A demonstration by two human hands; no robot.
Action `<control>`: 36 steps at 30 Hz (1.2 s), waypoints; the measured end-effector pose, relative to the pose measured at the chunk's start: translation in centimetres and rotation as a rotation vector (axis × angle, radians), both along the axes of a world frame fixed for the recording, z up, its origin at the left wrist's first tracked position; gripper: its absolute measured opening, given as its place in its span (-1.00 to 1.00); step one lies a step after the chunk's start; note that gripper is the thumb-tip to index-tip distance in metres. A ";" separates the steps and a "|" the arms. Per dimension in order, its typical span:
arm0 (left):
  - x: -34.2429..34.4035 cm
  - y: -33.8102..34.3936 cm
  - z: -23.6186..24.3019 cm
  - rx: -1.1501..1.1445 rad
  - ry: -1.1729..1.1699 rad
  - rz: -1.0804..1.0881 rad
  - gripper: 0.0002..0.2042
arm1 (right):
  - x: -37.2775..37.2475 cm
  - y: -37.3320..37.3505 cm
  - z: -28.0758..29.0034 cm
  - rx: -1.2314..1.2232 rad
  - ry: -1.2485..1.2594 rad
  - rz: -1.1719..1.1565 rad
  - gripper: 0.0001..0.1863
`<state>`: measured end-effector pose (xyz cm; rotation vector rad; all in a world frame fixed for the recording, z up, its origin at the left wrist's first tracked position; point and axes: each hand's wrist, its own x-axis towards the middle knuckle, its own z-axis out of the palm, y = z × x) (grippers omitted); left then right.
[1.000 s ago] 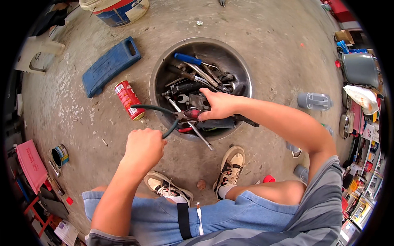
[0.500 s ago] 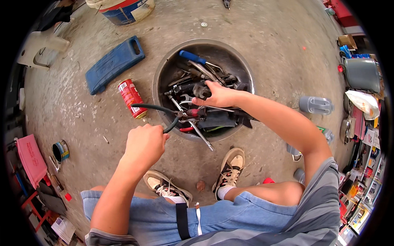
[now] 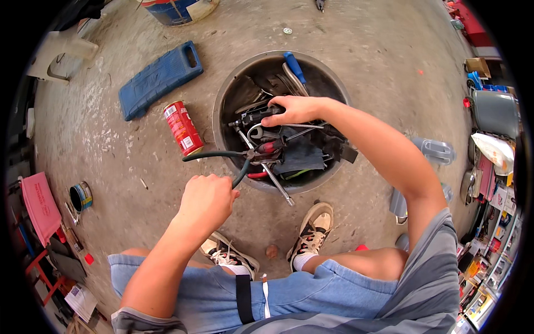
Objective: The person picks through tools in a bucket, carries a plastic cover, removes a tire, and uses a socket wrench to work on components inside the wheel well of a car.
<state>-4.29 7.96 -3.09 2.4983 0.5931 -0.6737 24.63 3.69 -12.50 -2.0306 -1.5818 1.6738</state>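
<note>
My left hand (image 3: 207, 203) is closed round one dark green handle of a pair of pliers (image 3: 242, 161); the other handle points left, and the jaws lie over the near left rim of a metal basin (image 3: 223, 92). Inside the basin, my right hand (image 3: 293, 110) is curled over a dark tool (image 3: 272, 111) whose kind I cannot make out. Around it lie a blue-handled screwdriver (image 3: 293, 67), a red-handled tool (image 3: 271, 146), a long chrome bar (image 3: 276, 182) sticking over the near rim and a piece of dark cloth-like material (image 3: 300, 154).
Left of the basin are a red spray can (image 3: 183, 129) and a blue plastic case (image 3: 160, 81). A paint bucket (image 3: 181, 11) stands at the far left. On the right lie clear plastic containers (image 3: 434, 150) and a grey bucket (image 3: 495, 113). My shoes (image 3: 311, 234) are close to the near rim.
The blue-handled screwdriver has shifted right and away toward the far rim. My right hand has turned and moved slightly farther among the tools. My left hand still holds the pliers, slightly lower and farther right.
</note>
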 end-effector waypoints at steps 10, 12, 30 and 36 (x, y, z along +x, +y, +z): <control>0.2 0.6 0.5 0.021 -0.003 -0.040 -0.77 | -1.6 4.4 -1.2 -0.260 -0.100 0.203 0.25; 0.1 0.8 0.6 0.021 -0.015 -0.027 -0.77 | -1.7 4.1 -1.2 -0.216 -0.109 0.189 0.27; -0.3 0.7 2.8 -0.072 -0.059 -0.128 -0.75 | -2.6 -2.0 3.6 0.086 -0.096 0.310 -0.08; -0.1 0.4 3.3 -0.076 -0.052 -0.156 -0.75 | -2.8 -5.4 4.2 0.316 -0.119 0.245 -0.15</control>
